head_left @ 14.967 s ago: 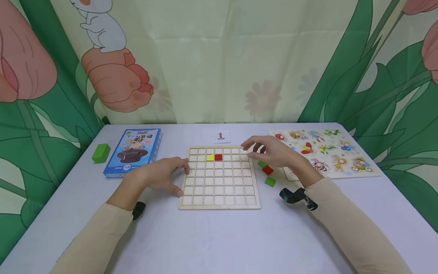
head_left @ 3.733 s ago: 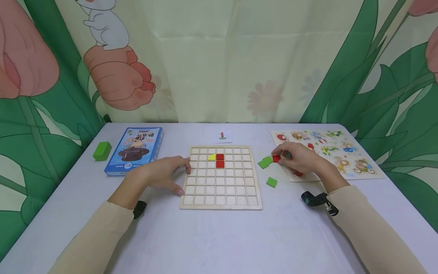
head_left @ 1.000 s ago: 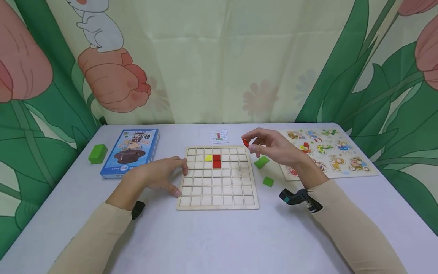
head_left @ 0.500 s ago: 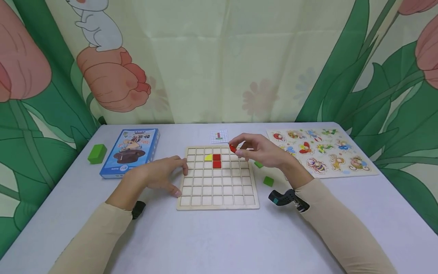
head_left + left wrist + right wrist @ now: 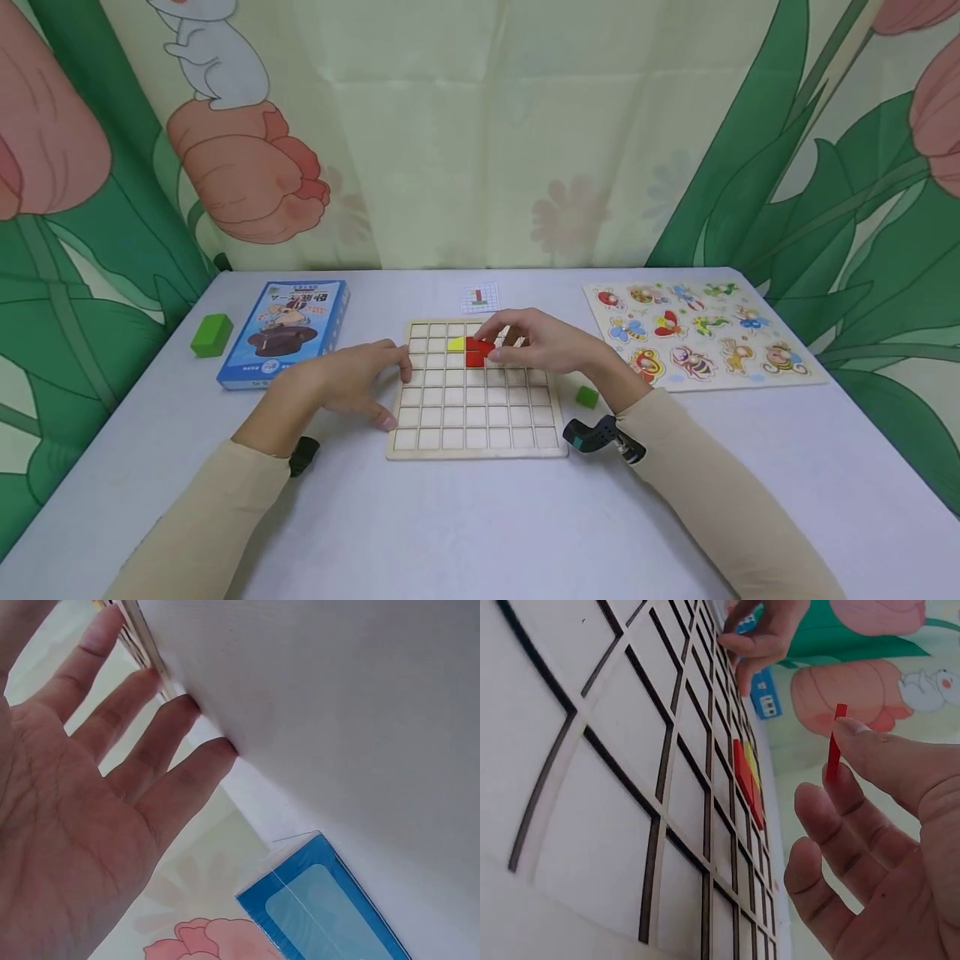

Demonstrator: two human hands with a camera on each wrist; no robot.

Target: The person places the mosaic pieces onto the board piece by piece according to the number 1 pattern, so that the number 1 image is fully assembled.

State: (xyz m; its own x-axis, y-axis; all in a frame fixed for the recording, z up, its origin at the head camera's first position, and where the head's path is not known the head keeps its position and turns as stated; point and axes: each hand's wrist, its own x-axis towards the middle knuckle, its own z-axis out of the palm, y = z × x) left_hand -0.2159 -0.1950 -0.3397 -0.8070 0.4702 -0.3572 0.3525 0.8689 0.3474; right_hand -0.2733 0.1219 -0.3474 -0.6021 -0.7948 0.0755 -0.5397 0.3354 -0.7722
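My right hand pinches a red square tile between thumb and index finger, just above the wooden grid board. In the right wrist view the tile stands edge-on, apart from the board. Set in the board's upper part are a yellow tile and two red tiles, partly covered by the held one in the head view. My left hand touches the board's left edge, thumb and fingers spread. A green tile lies right of the board; the right hand and wrist hide the area just above it.
Behind the board lies a small pattern card. A blue box and a green block stand on the left. An animal picture board lies at the right. A printed curtain hangs behind the table.
My right hand picked up the red tile from beside the board and carried it left over the grid. Since the earliest frame, a second red tile joined the board. The left hand stays put.
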